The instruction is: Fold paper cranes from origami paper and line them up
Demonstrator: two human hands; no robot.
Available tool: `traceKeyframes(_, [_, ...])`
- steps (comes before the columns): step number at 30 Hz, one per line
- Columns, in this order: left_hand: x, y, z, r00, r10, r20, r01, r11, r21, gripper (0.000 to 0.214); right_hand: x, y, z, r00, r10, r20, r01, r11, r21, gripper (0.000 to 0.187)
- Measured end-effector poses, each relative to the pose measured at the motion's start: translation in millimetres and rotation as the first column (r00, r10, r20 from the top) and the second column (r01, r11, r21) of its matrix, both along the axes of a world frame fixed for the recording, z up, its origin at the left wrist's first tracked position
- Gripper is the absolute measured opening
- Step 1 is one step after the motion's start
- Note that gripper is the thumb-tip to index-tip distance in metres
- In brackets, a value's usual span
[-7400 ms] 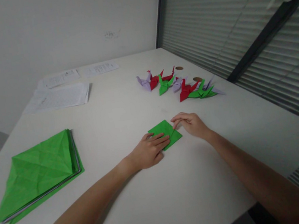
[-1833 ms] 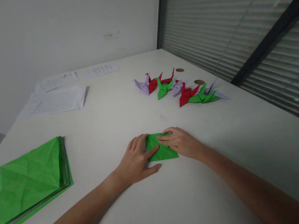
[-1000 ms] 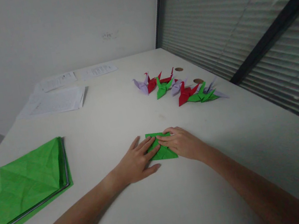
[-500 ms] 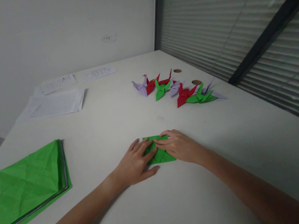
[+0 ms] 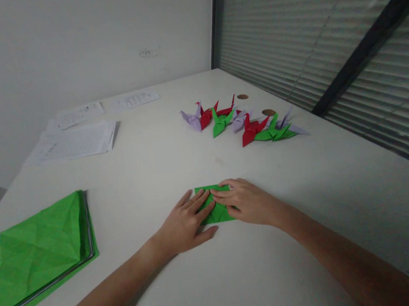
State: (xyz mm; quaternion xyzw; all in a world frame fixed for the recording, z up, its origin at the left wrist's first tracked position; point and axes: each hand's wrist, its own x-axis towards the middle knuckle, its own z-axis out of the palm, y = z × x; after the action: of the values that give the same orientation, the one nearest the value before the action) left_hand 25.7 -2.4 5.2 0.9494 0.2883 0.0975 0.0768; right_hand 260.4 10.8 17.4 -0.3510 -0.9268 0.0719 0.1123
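A small folded green paper (image 5: 219, 213) lies flat on the white table (image 5: 251, 282) in front of me. My left hand (image 5: 186, 226) rests on its left side, fingers stretched flat and pressing the paper down. My right hand (image 5: 248, 202) covers its right side, fingers extended and pressing too. The fingertips of both hands meet near the paper's middle. Neither hand lifts the paper; most of it is hidden under the fingers.
A stack of large green sheets (image 5: 35, 251) lies at the left. Several folded paper cranes (image 5: 241, 123) in red, green and lilac stand at the back right. Printed white pages (image 5: 72, 142) lie at the far left. Blinds (image 5: 325, 31) run along the right.
The paper went from a tilted square to a smaller flat shape turned square to me. Both hands closed in over it and in the last second barely moved.
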Motion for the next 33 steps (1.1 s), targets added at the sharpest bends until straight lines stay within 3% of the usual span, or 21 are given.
traceKeyframes(7, [0,0,1.1,1.0,0.021,-0.002,-0.021,1.0,0.0,0.064,5,-3,3.1,1.0,0.015,0.013,-0.014,0.997,-0.074,0.05])
traceKeyframes(15, [0,-1,2.1,0.998,0.04,0.05,-0.039,0.999,-0.017,0.06,13,6,-3.3,0.997,-0.011,-0.071,-0.003,0.98,-0.199,0.036])
traceKeyframes(27, [1,-1,2.0,0.996,0.063,0.06,-0.062,0.998,-0.024,0.059,8,8,-8.3,0.997,-0.04,-0.072,0.027,0.986,-0.164,0.028])
traceKeyframes(33, [3,-4,-2.0,0.995,0.085,0.059,-0.085,0.996,-0.005,0.059,8,1,-1.7,0.999,-0.014,-0.05,0.007,0.992,-0.127,0.05])
